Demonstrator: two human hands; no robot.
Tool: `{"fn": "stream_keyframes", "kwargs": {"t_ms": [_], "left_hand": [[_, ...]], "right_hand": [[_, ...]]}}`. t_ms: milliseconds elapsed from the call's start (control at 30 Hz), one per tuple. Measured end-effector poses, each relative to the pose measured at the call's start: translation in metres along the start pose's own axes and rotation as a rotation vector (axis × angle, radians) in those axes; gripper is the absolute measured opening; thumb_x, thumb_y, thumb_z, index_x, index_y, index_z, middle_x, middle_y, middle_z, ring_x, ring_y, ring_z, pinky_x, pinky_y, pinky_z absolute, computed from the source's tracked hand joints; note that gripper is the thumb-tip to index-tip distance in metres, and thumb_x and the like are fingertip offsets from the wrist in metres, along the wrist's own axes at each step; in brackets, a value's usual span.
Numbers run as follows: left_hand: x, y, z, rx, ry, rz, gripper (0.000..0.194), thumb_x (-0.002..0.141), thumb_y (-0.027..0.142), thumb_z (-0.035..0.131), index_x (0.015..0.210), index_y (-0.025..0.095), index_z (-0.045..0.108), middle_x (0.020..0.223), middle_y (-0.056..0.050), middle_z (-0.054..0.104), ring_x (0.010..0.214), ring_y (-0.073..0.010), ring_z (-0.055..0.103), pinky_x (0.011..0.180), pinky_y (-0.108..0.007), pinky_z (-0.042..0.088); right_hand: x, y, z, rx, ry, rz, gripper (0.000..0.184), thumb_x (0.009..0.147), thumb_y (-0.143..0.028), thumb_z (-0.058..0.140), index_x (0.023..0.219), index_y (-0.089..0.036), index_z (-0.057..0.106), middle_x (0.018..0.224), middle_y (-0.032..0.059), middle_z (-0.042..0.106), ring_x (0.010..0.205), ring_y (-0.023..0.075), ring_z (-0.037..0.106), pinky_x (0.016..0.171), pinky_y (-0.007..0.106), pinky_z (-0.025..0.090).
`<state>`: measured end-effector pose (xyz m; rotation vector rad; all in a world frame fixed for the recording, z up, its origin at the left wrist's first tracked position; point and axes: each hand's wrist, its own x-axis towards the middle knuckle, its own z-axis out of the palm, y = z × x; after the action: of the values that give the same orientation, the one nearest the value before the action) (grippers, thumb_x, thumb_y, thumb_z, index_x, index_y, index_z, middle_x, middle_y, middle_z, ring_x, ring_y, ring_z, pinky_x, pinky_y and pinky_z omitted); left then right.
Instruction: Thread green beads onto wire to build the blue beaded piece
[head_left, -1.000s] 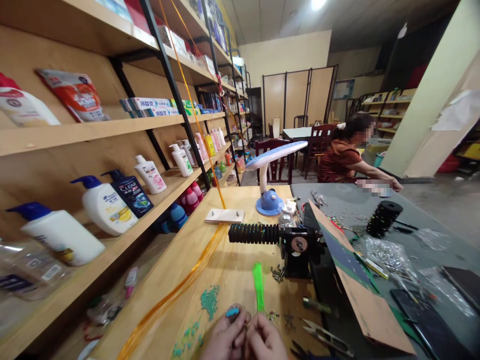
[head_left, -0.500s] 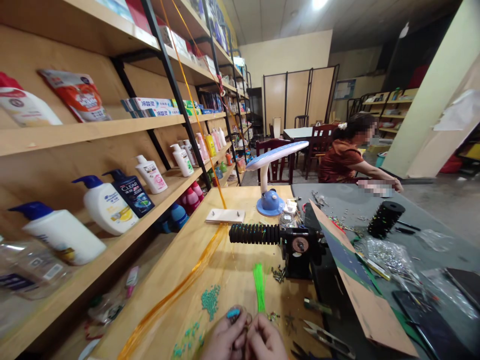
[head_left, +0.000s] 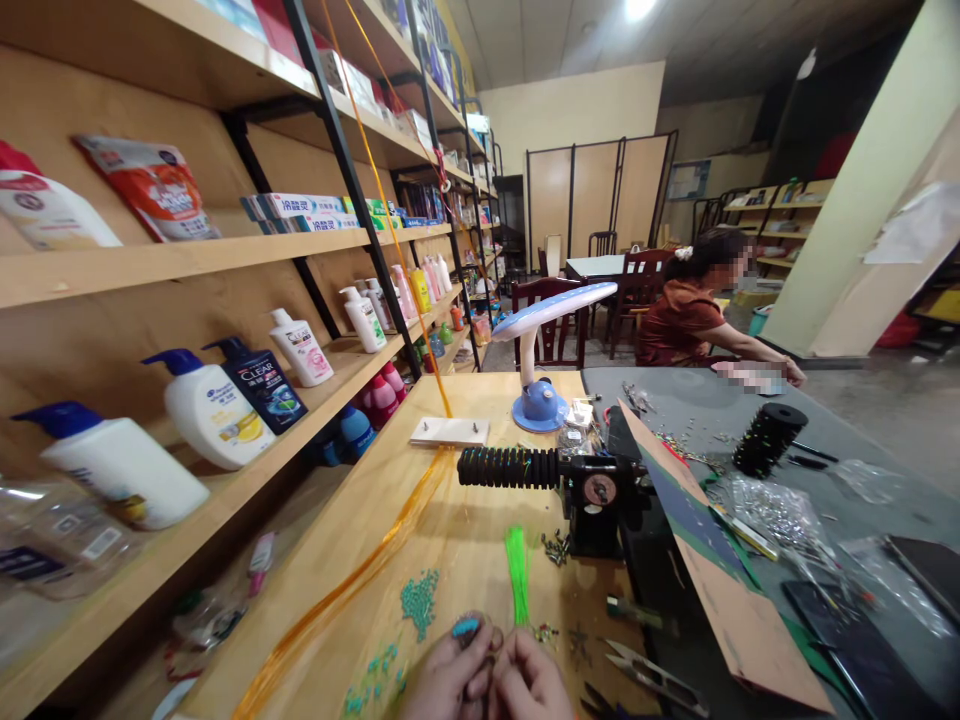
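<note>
A turquoise-beaded piece [head_left: 466, 627] is held in the curled fingers of the left hand [head_left: 450, 675]. Just beside it, the fingertips of the right hand [head_left: 534, 682] are drawn together; whether anything is pinched there cannot be told. Green strands [head_left: 517, 575] are laid just beyond the right hand, and turquoise beads [head_left: 418, 602] are heaped ahead and to the left of the left hand. The piece is best steadied by the left hand, with fine movements left to the right and the loose beads undisturbed.
</note>
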<state>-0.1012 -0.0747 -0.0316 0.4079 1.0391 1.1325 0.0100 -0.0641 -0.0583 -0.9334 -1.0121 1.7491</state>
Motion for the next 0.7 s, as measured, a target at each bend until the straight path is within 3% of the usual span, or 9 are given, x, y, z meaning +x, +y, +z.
{"fn": "stream_keyframes", "kwargs": {"t_ms": [233,700], "left_hand": [[0.002,-0.001,-0.002,0.026,-0.010,-0.010,0.055,0.054,0.061,0.090,0.071,0.017,0.063,0.045,0.011,0.042,0.037,-0.0018,0.027,0.041,-0.018,0.016],[0.002,-0.005,-0.003,-0.015,-0.031,0.022,0.046,0.065,0.055,0.087,0.074,0.017,0.062,0.048,0.011,0.042,0.039,-0.0028,0.034,0.042,-0.017,0.023]], "right_hand": [[0.003,0.008,-0.004,-0.005,-0.001,-0.028,0.050,0.074,-0.066,0.072,0.064,-0.024,0.046,0.047,-0.0078,0.051,0.040,0.0071,0.034,0.041,0.019,0.023],[0.001,-0.003,-0.001,0.022,-0.024,0.010,0.049,0.073,-0.062,0.073,0.064,-0.024,0.044,0.045,-0.0084,0.051,0.039,0.0068,0.037,0.043,0.018,0.029]]}}
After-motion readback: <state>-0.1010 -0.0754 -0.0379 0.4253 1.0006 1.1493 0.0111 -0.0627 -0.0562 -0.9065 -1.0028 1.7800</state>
